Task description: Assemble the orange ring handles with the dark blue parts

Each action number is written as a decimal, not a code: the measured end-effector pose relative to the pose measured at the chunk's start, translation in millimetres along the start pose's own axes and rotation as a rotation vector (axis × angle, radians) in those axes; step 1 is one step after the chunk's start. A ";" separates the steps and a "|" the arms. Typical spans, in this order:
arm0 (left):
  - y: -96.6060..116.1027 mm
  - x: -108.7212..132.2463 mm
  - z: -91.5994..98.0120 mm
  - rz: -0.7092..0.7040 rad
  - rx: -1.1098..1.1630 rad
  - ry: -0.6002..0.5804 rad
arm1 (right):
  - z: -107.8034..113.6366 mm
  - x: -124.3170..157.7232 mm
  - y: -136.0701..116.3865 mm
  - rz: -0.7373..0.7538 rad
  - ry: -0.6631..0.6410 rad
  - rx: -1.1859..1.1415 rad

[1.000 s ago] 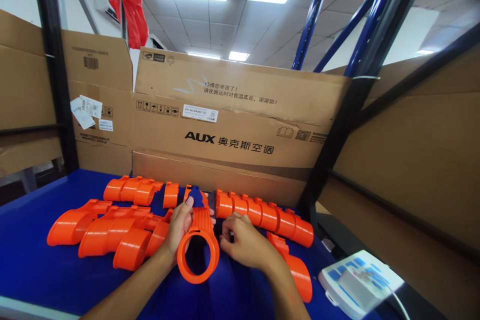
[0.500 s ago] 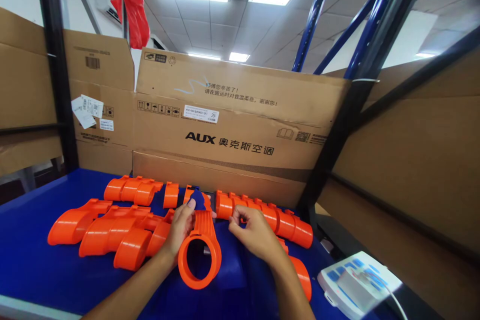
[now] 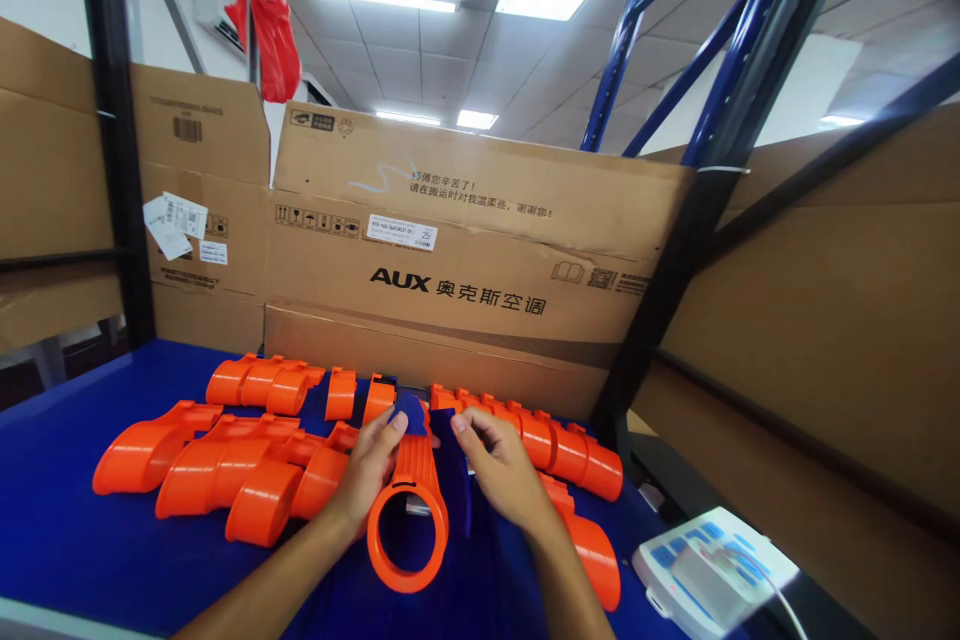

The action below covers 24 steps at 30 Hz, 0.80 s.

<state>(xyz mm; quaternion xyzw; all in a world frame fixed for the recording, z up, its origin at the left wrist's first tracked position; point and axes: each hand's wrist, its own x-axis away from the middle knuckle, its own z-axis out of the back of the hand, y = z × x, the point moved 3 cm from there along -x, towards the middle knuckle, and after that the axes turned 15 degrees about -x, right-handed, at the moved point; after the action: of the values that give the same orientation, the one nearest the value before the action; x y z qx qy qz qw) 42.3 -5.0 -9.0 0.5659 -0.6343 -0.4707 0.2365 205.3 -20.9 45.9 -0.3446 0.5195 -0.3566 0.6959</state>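
My left hand (image 3: 375,465) is closed around the upper end of an orange plastic ring holder (image 3: 418,460), its thumb pressed on a dark blue piece (image 3: 411,416) there. The holder's open ring hangs downward, toward me. Just right of it, my right hand (image 3: 504,465) pinches the top of a thin dark blue strip (image 3: 454,470), which hangs down beside the holder. Where the strip's lower end lies is hard to make out against the blue table. Some fingertips of both hands are hidden.
Several orange ring parts (image 3: 262,500) lie in rows on the blue tabletop (image 3: 60,440) at left, with more (image 3: 551,440) behind my right hand. A white power strip (image 3: 712,565) sits at the right. Cardboard (image 3: 450,320) walls the back; a black post (image 3: 637,350) leans at right.
My right hand, a loose fist before, now pinches the blue strip beside the holder. My left hand has shifted slightly right with the ring holder.
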 end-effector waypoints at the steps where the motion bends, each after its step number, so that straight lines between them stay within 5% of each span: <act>1: -0.7 -1.4 0.6 -0.014 0.010 0.007 | -2.0 0.5 -1.0 -0.014 -0.044 0.001; 12: -1.7 -5.1 4.5 -0.044 -0.010 0.072 | -11.0 0.4 2.7 0.020 -0.122 -0.062; 19: -1.8 -0.8 8.6 -0.071 -0.084 0.198 | -0.1 2.8 -3.9 0.103 0.048 -0.101; 24: 0.6 2.8 4.2 -0.103 -0.104 0.165 | 1.3 6.0 -10.4 0.158 0.039 -0.015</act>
<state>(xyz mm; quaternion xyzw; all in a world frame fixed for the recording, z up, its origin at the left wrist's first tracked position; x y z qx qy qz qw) 37.8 -6.2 -11.0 0.6215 -0.5575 -0.4663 0.2923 206.4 -31.2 52.1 -0.3007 0.5610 -0.3035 0.7091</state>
